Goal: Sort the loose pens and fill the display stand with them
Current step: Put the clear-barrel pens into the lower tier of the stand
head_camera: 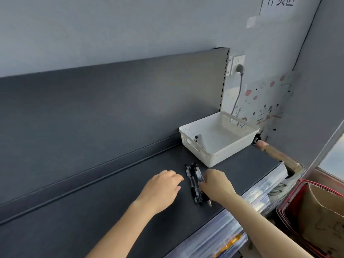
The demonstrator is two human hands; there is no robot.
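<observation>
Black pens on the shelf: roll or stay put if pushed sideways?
Likely to roll: the pens look slim and cylindrical and lie on the smooth, flat shelf. Probably stiff and light, since the right hand grips several together. Any clips are too blurred to judge.

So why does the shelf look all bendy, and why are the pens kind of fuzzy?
Head view: the wide-angle lens bows the long lines of the shelf. The whole picture is a bit soft, and the dark pens lie on a dark surface, so they blur together. The white basket shows up brightest, and a pale sheen lies across the back panel.
</observation>
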